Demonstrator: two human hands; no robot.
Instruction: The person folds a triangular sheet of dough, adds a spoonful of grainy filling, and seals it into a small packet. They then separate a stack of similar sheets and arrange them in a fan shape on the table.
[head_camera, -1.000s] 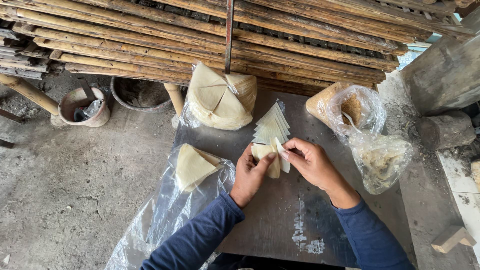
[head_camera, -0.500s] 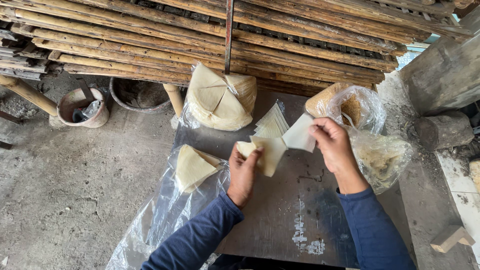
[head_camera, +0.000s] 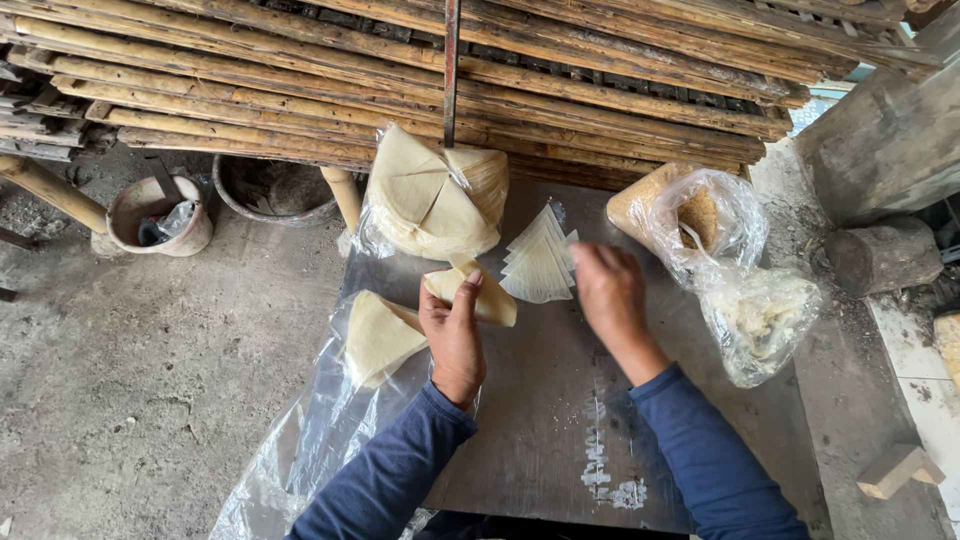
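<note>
My left hand (head_camera: 452, 335) grips a small stack of pale yellow triangular sheets (head_camera: 492, 297) over a grey metal board (head_camera: 540, 440). My right hand (head_camera: 610, 290) hovers just right of a fanned row of thin whitish triangles (head_camera: 538, 262) laid on the board, its fingers curled and blurred, and nothing shows in it. A clear bag with a big bundle of triangular sheets (head_camera: 430, 200) lies at the board's far edge. Another wedge of sheets (head_camera: 378, 335) rests on clear plastic to the left of my left hand.
A rack of bamboo poles (head_camera: 400, 70) runs across the top. Two clear bags, one with brownish filling (head_camera: 700, 220) and one with whitish filling (head_camera: 765, 320), sit at the right. A pot (head_camera: 160, 215) and a basin (head_camera: 265, 190) stand on the concrete floor at left.
My right hand peeled one sheet off the stack, carried it up and right, and now hovers by the fanned row without it. The left hand stayed put with the stack.
</note>
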